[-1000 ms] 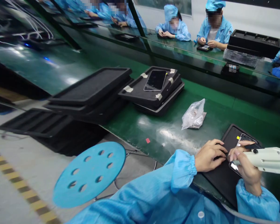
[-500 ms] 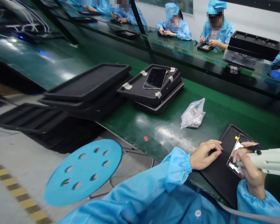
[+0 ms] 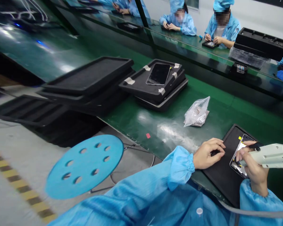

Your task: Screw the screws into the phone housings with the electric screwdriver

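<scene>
My right hand point(image 3: 252, 169) is wrapped round a white electric screwdriver point(image 3: 270, 155) and rests on an opened phone point(image 3: 238, 156). The phone lies on a black mat point(image 3: 223, 174) at the near edge of the green bench. My left hand point(image 3: 208, 153) sits on the mat's left part, fingers curled down onto it, holding nothing I can make out. A grey cable point(image 3: 254, 213) runs across my blue sleeve below the tool.
A clear plastic bag of small parts point(image 3: 196, 112) lies on the green belt point(image 3: 169, 128). Stacked black trays point(image 3: 89, 80) stand to the left, one stack carrying a phone point(image 3: 158, 74). A blue round stool point(image 3: 85, 166) stands below. People in blue coats work at the far bench.
The view has drifted slightly. My right hand with the screwdriver has shifted a little on the phone; my left hand has stayed on the mat.
</scene>
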`<act>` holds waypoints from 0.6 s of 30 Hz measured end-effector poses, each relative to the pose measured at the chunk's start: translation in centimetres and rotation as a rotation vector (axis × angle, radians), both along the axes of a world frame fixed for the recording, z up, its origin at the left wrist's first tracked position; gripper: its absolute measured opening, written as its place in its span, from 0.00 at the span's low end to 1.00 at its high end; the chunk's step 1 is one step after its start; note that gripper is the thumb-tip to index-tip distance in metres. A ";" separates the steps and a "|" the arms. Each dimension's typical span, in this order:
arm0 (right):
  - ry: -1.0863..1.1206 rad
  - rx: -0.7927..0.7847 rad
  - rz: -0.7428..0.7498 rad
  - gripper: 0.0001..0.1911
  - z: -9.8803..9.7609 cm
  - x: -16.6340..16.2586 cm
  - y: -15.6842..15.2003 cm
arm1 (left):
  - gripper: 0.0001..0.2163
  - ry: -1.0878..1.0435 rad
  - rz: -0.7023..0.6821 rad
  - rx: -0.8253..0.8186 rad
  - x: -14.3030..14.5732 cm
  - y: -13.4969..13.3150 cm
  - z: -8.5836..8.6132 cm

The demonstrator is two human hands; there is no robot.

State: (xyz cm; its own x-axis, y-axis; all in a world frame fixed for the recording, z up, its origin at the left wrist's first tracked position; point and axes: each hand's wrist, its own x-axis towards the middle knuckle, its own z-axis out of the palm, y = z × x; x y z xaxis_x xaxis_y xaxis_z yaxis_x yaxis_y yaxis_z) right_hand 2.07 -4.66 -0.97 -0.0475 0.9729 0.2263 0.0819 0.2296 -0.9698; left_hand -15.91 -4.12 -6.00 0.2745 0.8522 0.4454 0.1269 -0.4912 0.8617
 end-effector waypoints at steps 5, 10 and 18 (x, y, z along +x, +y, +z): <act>-0.031 -0.016 0.063 0.12 -0.9 0.7 0.3 | 0.07 0.031 -0.019 0.008 0.0 0.1 -0.2; -0.049 -0.025 0.083 0.09 -1.1 0.4 0.4 | 0.04 0.074 -0.035 -0.026 -0.1 0.1 -0.4; -0.153 0.017 0.053 0.09 -0.8 -0.2 0.4 | 0.05 0.328 -0.059 0.043 0.6 -0.7 0.3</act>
State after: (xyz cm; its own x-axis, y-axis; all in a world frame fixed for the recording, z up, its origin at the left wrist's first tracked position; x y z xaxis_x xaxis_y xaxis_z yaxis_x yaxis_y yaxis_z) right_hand 1.91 -4.26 -1.82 -0.1334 0.9642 0.2291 0.2156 0.2538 -0.9429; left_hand -15.26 -4.84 -5.70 0.4574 0.8128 0.3607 0.3642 -0.5413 0.7579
